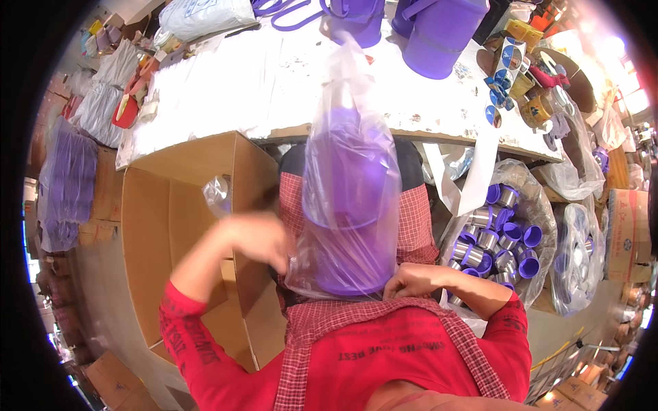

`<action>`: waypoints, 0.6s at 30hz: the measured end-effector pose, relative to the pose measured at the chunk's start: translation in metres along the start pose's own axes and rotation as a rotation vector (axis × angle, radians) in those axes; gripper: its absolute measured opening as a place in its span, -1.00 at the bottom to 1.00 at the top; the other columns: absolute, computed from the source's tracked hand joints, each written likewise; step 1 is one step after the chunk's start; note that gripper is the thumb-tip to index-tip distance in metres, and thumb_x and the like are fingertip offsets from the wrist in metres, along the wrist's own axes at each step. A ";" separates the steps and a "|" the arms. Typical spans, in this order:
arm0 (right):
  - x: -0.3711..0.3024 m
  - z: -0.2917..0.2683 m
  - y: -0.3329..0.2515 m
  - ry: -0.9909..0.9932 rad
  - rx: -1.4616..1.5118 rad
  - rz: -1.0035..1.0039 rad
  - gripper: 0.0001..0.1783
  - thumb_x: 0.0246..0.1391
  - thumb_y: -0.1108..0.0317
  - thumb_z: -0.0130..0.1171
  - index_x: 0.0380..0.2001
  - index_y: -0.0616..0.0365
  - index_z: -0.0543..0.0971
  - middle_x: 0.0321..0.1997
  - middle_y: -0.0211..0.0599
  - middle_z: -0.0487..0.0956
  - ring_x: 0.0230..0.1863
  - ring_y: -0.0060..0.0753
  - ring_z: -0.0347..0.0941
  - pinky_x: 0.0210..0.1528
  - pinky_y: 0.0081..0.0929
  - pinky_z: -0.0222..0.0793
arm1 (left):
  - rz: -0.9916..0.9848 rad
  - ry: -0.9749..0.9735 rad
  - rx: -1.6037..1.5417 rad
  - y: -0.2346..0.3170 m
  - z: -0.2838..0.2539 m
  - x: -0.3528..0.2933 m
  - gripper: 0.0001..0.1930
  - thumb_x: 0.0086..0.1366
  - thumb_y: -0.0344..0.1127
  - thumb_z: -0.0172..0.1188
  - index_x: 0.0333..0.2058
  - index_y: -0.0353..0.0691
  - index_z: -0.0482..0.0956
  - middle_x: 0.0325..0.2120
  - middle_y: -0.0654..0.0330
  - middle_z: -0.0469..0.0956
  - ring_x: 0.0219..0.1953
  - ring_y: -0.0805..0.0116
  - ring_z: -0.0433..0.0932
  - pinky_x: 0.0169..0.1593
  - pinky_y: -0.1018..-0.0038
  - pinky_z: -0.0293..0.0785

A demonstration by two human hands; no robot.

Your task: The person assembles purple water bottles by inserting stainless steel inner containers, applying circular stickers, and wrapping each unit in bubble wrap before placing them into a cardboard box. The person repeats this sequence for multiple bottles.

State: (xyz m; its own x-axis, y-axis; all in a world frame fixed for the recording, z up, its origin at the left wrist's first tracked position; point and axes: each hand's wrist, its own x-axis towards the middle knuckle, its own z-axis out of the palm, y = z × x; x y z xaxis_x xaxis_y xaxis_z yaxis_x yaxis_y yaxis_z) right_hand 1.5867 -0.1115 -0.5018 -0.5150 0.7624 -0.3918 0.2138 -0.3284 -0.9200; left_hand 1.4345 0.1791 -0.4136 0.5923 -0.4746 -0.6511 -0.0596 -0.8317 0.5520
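Head view shows a purple tub (353, 195) upside or upright, I cannot tell which, inside a clear bag (380, 236) over the person's lap, in front of the worktop (219, 82). Putting the bag around the tub looks done; straightening or closing it seems left, though which end is open cannot be made out. The left hand (257, 238) is blurred at the bag's near left corner, so I cannot tell whether it grips. The right hand (413, 279) has curled fingers at the near right corner, seemingly pinching the film. At least two other tubs (442, 41) stand unbagged at the far side, so more may remain. The worktop's near edge runs just behind the bag, whose far tip overlaps it in this view. On the left, a carton (147, 226) with its mouth open crowds the left arm; on the right, hanging white strips (480, 171) and a sack (531, 188) of cups (504, 236) limit sideways reach. Most room appears over the worktop's left and middle, where glare may hide flat things.
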 end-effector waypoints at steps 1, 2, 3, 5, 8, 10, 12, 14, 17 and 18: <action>-0.001 0.008 0.014 0.032 -0.027 -0.058 -0.80 0.12 0.33 0.14 -0.23 0.17 0.61 -0.30 -0.21 0.63 -0.28 -0.26 0.57 -0.22 -0.43 0.44 | -0.116 0.240 0.370 -0.007 -0.023 -0.004 -0.77 0.21 -0.28 0.14 -0.18 -0.15 0.64 -0.18 0.17 0.63 -0.28 0.27 0.62 -0.24 0.38 0.51; 0.000 0.015 0.027 0.023 -0.067 -0.037 -0.76 0.13 0.31 0.12 -0.18 0.19 0.58 -0.23 -0.14 0.62 -0.20 -0.21 0.56 -0.15 -0.38 0.44 | -0.399 0.793 -0.214 -0.015 -0.043 0.002 -0.70 0.21 -0.24 0.15 -0.10 -0.21 0.59 -0.14 0.10 0.61 -0.22 0.29 0.61 -0.22 0.39 0.53; 0.000 0.023 0.039 0.050 -0.073 -0.066 -0.72 0.14 0.29 0.11 -0.13 0.21 0.56 -0.15 -0.06 0.60 -0.12 -0.17 0.55 -0.08 -0.34 0.43 | -0.352 1.242 -0.524 -0.020 -0.053 0.013 -0.54 0.18 -0.14 0.17 -0.01 -0.30 0.51 -0.11 -0.03 0.58 -0.11 0.21 0.58 -0.08 0.36 0.50; 0.005 0.041 0.054 0.188 -0.175 -0.139 -0.63 0.17 0.27 0.07 0.00 0.22 0.46 0.00 0.02 0.51 0.02 -0.03 0.45 0.07 -0.28 0.34 | -0.030 1.508 0.034 -0.031 -0.082 0.060 -0.42 0.12 -0.13 0.18 0.07 -0.37 0.41 -0.10 -0.12 0.55 -0.02 0.12 0.53 0.05 0.32 0.42; 0.010 0.059 0.055 0.430 -0.215 -0.239 -0.48 0.17 0.25 0.06 0.15 0.26 0.30 0.21 0.15 0.31 0.26 0.17 0.19 0.33 -0.14 0.07 | -0.335 1.104 -0.223 -0.048 -0.072 0.066 -0.38 0.05 -0.13 0.17 0.07 -0.36 0.43 -0.11 -0.14 0.56 -0.01 0.05 0.52 0.10 0.30 0.36; 0.016 0.058 0.044 0.533 -0.371 -0.159 -0.46 0.16 0.24 0.08 0.15 0.26 0.30 0.23 0.17 0.27 0.30 0.16 0.13 0.36 -0.08 0.01 | -0.547 0.962 -0.413 -0.060 -0.046 0.030 -0.39 0.02 -0.19 0.15 0.07 -0.35 0.44 -0.11 -0.13 0.56 -0.04 0.06 0.53 0.08 0.33 0.38; 0.022 0.037 0.028 0.606 -0.675 -0.214 -0.31 -0.01 0.27 0.25 0.17 0.30 0.28 0.29 0.27 0.14 0.33 0.28 0.04 0.36 0.09 -0.06 | -0.630 1.127 -0.612 -0.067 0.003 -0.015 -0.49 0.03 -0.29 0.15 0.00 -0.35 0.50 -0.18 0.00 0.60 -0.17 0.25 0.57 -0.03 0.42 0.42; 0.032 -0.004 0.011 0.873 -0.507 -0.181 -0.11 -0.19 0.36 0.36 0.24 0.26 0.20 0.32 0.31 0.09 0.34 0.39 -0.03 0.37 0.17 -0.14 | -0.393 1.462 -1.063 -0.072 0.066 -0.061 -0.61 0.08 -0.42 0.08 -0.07 -0.39 0.52 -0.31 0.15 0.59 -0.30 0.41 0.56 -0.16 0.48 0.47; 0.059 -0.084 -0.015 1.237 -0.852 -0.255 -0.19 -0.14 0.49 0.31 0.23 0.24 0.24 0.30 0.01 0.25 0.35 0.04 0.12 0.33 -0.07 0.05 | -0.613 1.953 -1.457 -0.078 0.183 -0.082 -0.67 0.16 -0.49 0.06 -0.06 -0.40 0.41 -0.25 0.14 0.54 -0.22 0.31 0.56 -0.04 0.32 0.49; 0.071 -0.104 -0.024 1.303 -0.749 -0.314 -0.31 -0.09 0.47 0.30 0.17 0.23 0.33 0.21 -0.02 0.38 0.26 0.00 0.26 0.26 -0.18 0.19 | -0.507 2.225 -1.452 -0.077 0.229 -0.067 -0.65 0.19 -0.45 0.16 -0.04 -0.38 0.39 -0.15 0.10 0.49 -0.10 0.28 0.51 0.01 0.29 0.46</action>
State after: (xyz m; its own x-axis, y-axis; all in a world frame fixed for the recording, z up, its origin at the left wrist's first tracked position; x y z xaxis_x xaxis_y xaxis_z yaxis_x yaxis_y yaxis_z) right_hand 1.6309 0.0084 -0.5082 0.3586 0.8196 0.4469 0.7999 -0.0230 -0.5997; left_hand 1.2155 0.2095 -0.5315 -0.0307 0.9804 -0.1944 -0.0557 0.1925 0.9797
